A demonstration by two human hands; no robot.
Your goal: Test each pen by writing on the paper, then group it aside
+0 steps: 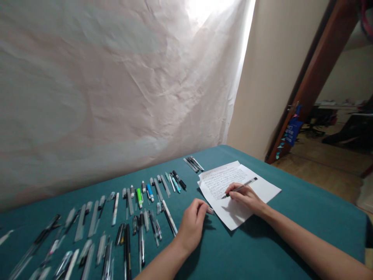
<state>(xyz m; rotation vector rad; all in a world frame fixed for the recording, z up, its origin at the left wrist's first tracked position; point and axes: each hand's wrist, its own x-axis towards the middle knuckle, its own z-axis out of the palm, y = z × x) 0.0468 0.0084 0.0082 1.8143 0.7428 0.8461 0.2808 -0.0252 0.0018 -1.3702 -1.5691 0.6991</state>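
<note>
My right hand (246, 196) grips a dark pen (239, 188), its tip resting on a white sheet of paper (265, 186) partly covered in handwriting. The sheet lies on a teal tablecloth (262, 241). My left hand (192, 224) rests on the cloth just left of the paper with its fingers curled, and pinches a small cap-like piece (210, 210) at the sheet's left edge. Rows of several pens (140, 217) lie to the left of that hand.
A small bunch of pens (193, 164) lies beyond the paper near the table's far edge. A crumpled white sheet (116, 85) hangs behind the table. An open doorway with a wooden frame (311, 77) stands at the right.
</note>
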